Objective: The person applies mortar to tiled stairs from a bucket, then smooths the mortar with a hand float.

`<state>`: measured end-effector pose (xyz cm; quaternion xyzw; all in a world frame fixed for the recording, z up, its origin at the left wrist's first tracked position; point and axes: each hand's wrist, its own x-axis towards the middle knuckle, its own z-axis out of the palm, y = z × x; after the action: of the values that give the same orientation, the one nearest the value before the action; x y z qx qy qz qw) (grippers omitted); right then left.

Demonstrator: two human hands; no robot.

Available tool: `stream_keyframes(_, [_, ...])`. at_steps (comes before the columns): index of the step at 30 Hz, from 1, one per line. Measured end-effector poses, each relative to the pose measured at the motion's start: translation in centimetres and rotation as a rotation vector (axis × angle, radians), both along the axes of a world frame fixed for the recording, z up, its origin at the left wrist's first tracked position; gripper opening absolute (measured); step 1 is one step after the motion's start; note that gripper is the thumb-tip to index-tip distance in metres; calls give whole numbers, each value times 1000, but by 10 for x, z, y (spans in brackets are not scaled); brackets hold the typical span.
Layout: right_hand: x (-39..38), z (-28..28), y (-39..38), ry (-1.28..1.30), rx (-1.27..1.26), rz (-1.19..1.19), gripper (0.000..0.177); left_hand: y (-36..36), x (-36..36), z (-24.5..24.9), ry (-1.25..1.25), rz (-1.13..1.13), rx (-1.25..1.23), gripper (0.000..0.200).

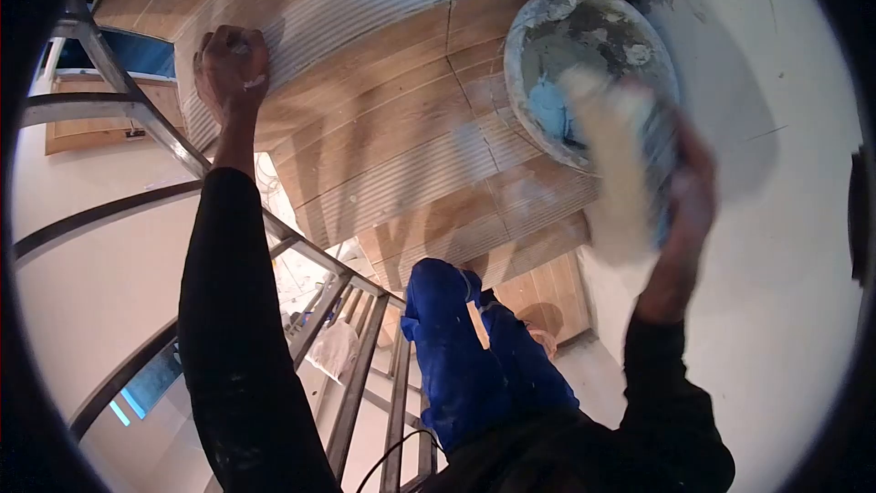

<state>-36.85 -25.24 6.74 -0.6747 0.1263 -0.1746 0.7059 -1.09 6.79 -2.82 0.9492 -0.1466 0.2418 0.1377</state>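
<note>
My left hand [233, 68] is closed in a fist and rests on the wood-look stair tile [365, 105] at the upper left; a whitish smear marks its back. My right hand [691, 192] is wrapped round a pale, long tool [616, 160], blurred by motion, whose exact kind I cannot make out. The tool overlaps the lower right of a round bucket [516, 73], smeared with grey residue, on the steps beside the wall. Inside the bucket lie grey paste [584, 36] and a light blue thing [548, 108].
A metal railing [155, 128] curves down the left side. The white wall [757, 265] rises at the right. My blue trousers [465, 356] show at the bottom centre. Beyond the railing, a whitish bag [334, 347] lies on a lower level.
</note>
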Motion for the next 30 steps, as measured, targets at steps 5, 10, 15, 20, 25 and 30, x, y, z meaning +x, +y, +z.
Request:
stream_keyframes(5, [67,-23,-118,731,-712,263,43,-1,3,-1,49,29,-17,24])
stream_keyframes(10, [141,-142,-142,871,-932,394,44,4,8,-6,71,48,-2,41])
stream_keyframes(15, [145,-168,-122,779,-1297,638,45,7,8,-5,61,17,-11,48])
stream_keyframes(20, [141,-156,-117,972,-1166,666,39,6,6,-8,72,13,-2,43])
stream_keyframes(25, [116,-120,-141,884,-460,456,32,1,6,0,37,12,-75,25])
stream_keyframes(30, [76,-104,-178,653,411,283,32,-4,-2,-2,-168,-27,-61,25])
